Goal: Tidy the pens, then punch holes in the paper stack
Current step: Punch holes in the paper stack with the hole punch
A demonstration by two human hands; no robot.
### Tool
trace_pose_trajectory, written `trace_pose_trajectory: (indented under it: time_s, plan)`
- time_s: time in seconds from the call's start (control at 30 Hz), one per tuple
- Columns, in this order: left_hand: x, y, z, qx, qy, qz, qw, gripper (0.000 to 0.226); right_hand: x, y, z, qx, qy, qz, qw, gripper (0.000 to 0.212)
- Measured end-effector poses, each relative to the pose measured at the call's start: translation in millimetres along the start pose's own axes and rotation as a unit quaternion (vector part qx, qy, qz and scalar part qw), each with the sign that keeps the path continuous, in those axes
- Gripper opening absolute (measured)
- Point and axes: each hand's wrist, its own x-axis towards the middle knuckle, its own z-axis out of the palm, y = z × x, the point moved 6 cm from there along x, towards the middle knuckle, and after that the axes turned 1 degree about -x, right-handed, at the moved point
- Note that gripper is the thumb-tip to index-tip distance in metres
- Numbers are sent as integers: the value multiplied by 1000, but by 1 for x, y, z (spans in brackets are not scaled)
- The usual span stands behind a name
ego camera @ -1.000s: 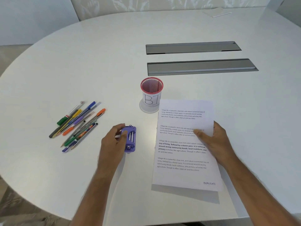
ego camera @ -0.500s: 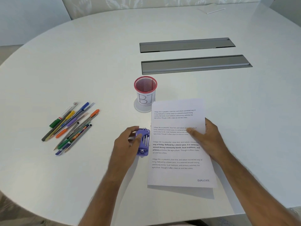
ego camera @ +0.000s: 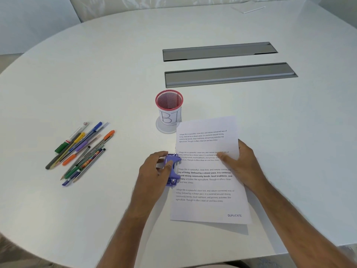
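Note:
A purple hole punch (ego camera: 173, 169) sits against the left edge of a printed paper stack (ego camera: 208, 186), overlapping the margin at mid height. My left hand (ego camera: 156, 171) grips the punch from its left side. My right hand (ego camera: 243, 163) holds the stack's right edge, thumb on top of the page. Several pens and pencils (ego camera: 81, 151) lie loose in a heap on the table at the left. A red mesh pen cup (ego camera: 169, 109) with a white label stands upright behind the paper's top left corner, with nothing visible inside.
The round white table (ego camera: 96, 74) has two grey recessed cable trays (ego camera: 228, 74) behind the cup. A white notepad (ego camera: 249, 7) lies at the far edge. The table's near edge runs just below the paper.
My left hand slid the hole punch to the right, from apart from the paper to over the stack's left margin. The right hand stayed on the paper's right edge.

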Motion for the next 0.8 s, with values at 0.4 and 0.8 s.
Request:
trace_pose_trajectory:
  time_s: [0.4, 0.8]
  plan:
    - [1, 2, 11, 44, -11, 11, 999, 21, 4, 1, -3, 9, -12, 22, 1000, 31]
    - [55, 29, 33, 206, 32, 36, 977, 30, 5, 4, -3, 4, -6, 28, 1000, 32]
